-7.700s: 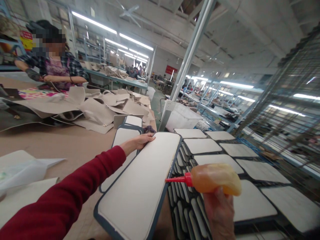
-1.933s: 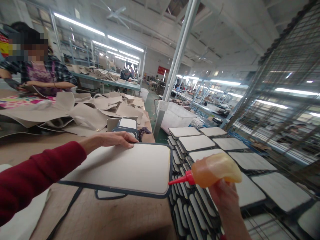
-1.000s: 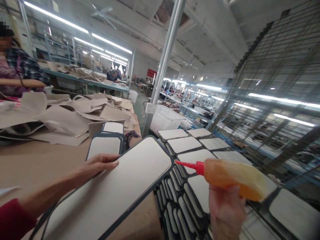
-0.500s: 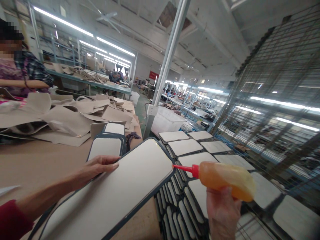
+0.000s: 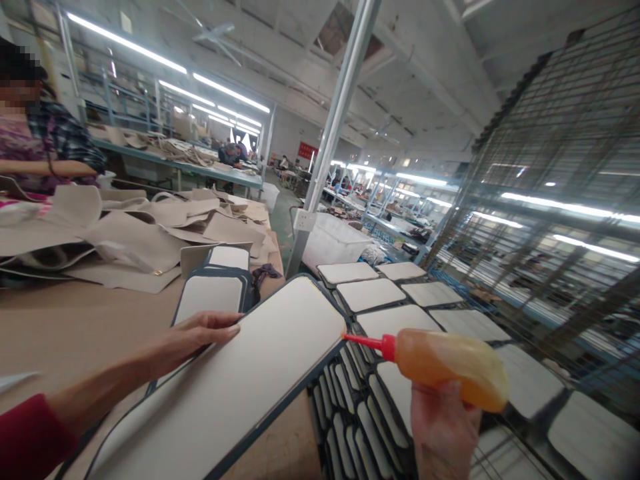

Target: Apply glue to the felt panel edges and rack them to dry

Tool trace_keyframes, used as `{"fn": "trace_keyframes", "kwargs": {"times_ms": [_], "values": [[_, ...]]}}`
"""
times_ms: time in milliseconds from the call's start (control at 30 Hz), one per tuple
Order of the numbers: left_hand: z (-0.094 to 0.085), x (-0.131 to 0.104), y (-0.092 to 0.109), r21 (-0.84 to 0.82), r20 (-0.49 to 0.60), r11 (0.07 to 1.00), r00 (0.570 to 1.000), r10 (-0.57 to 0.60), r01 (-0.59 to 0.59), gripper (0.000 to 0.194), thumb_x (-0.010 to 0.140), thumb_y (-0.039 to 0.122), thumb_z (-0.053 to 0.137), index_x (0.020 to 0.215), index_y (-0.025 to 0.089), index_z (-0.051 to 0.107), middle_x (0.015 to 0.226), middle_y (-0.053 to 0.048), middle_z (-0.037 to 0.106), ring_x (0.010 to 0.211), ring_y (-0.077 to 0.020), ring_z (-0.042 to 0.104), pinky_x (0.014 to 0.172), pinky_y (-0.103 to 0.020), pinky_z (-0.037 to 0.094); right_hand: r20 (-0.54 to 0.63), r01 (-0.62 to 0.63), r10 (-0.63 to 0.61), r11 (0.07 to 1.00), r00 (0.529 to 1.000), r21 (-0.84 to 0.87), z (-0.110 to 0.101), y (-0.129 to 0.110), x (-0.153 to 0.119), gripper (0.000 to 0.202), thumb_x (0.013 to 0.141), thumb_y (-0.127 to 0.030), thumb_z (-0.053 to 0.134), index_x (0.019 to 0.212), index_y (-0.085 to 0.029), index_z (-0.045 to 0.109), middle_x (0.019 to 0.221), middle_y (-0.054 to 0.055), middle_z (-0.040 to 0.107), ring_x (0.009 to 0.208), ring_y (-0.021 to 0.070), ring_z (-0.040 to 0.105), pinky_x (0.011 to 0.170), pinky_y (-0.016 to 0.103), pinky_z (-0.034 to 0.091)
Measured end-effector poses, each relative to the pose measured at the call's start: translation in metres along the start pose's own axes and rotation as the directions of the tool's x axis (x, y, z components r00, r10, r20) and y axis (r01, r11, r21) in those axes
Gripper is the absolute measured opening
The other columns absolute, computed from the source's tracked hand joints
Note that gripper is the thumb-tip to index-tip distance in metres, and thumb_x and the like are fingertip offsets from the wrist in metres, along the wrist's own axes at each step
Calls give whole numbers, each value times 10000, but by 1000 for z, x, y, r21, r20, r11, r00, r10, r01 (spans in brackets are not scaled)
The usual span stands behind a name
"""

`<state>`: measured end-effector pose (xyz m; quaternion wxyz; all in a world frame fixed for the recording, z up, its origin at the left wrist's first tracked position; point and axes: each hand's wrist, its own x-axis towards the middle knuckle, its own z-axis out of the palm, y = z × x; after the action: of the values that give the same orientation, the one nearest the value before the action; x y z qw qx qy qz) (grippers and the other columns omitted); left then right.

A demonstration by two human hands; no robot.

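My left hand (image 5: 213, 330) grips the left edge of a long pale panel (image 5: 235, 380) with rounded corners and a dark border, thumb on its face. The panel is tilted, its far end raised toward the middle of the view. In my right hand (image 5: 445, 420) is a squeeze bottle (image 5: 450, 363) of amber liquid, probably glue, lying nearly level. Its red nozzle (image 5: 365, 341) points left, and the tip is at the panel's right far corner, on or just above the border. Part of my right hand's fingers is hidden behind the bottle.
Similar panels (image 5: 210, 297) are stacked beyond my left hand. More pale panels (image 5: 370, 293) lie in rows at right, beside a wire rack (image 5: 560, 153). Beige sheet pieces (image 5: 135, 233) heap on the brown table (image 5: 100, 327). A co-worker (image 5: 65, 147) is at far left.
The nozzle tip has shifted slightly left and down around the panel's corner, the bottle moving with it. My left hand and the panel have barely moved.
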<state>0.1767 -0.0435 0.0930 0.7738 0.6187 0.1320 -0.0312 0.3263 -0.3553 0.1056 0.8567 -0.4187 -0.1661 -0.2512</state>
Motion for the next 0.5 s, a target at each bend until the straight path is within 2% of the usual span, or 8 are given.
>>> {"fn": "trace_keyframes", "kwargs": {"times_ms": [233,333,500], "values": [[6,3,1,-19,-42,1000,999,18,-19,468,658,414,729,1069,192,694,863,-63,739,773,-234,679,661,-263,515,43,44,-45,999,998,25,3,2,-2,244,635,-273,757,851,-229,651,912,-8,648,744,129,571,639,232,490],[6,5,2,-32,-7,999,1000,22,-22,429,693,384,713,1075,191,690,904,-77,736,785,-236,680,669,-270,517,49,29,-31,999,998,33,4,3,-5,221,642,-244,751,842,-231,655,839,-23,633,681,113,540,636,228,476],[2,11,2,-60,41,997,998,48,-45,399,750,332,676,1121,185,665,951,-90,728,822,-235,676,705,-283,515,58,25,-26,999,998,27,0,5,-9,202,665,-237,734,850,-229,653,753,-38,600,681,115,529,608,216,445]]}}
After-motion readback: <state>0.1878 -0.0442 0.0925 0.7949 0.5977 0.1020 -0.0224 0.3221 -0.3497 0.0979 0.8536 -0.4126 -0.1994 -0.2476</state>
